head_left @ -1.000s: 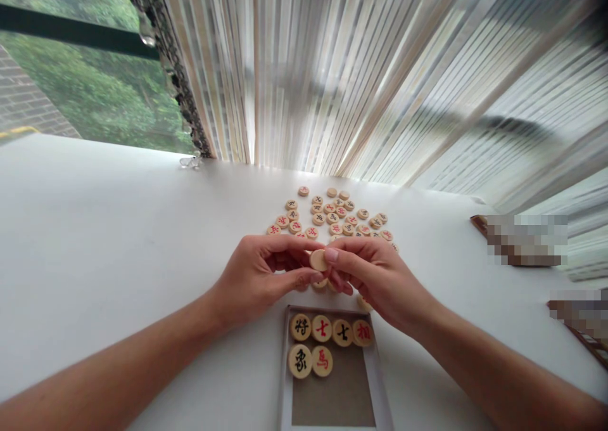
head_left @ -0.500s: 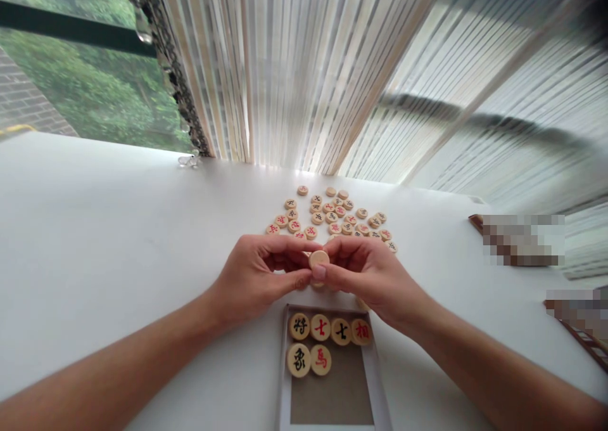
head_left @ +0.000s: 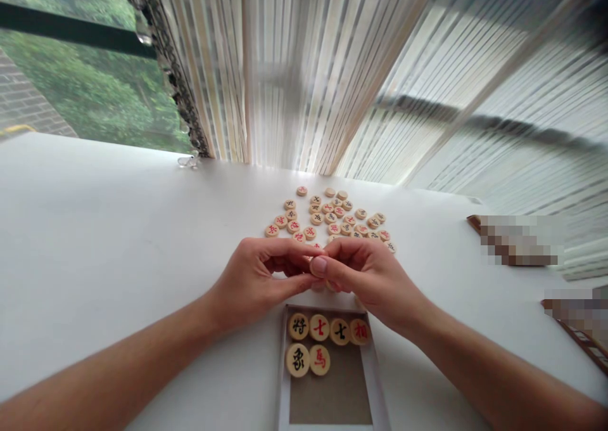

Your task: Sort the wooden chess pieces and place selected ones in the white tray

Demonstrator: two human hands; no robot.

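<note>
My left hand [head_left: 268, 272] and my right hand [head_left: 361, 269] meet fingertip to fingertip just above the far end of a shallow box. Both are closed in a pinch around one wooden xiangqi piece, now almost wholly hidden behind the fingers and my right thumb. Below them, the grey-white box [head_left: 284, 380] holds several round pieces face up: a black general [head_left: 299, 326], a red advisor [head_left: 320, 328], a black advisor [head_left: 340, 331], a red elephant [head_left: 360, 331], a black elephant [head_left: 297, 360] and a red horse [head_left: 320, 360].
Beyond my hands, many loose xiangqi pieces [head_left: 316, 218] lie scattered on the white table [head_left: 118, 241], some face down. Two brown-edged objects [head_left: 498, 244], partly blurred out, stand at the right. String curtains [head_left: 294, 89] hang behind the table's far edge.
The piece's blank face, visible between my fingers half a second ago, is now hidden as it has turned. My fingers have shifted slightly; the pieces in the box stay the same.
</note>
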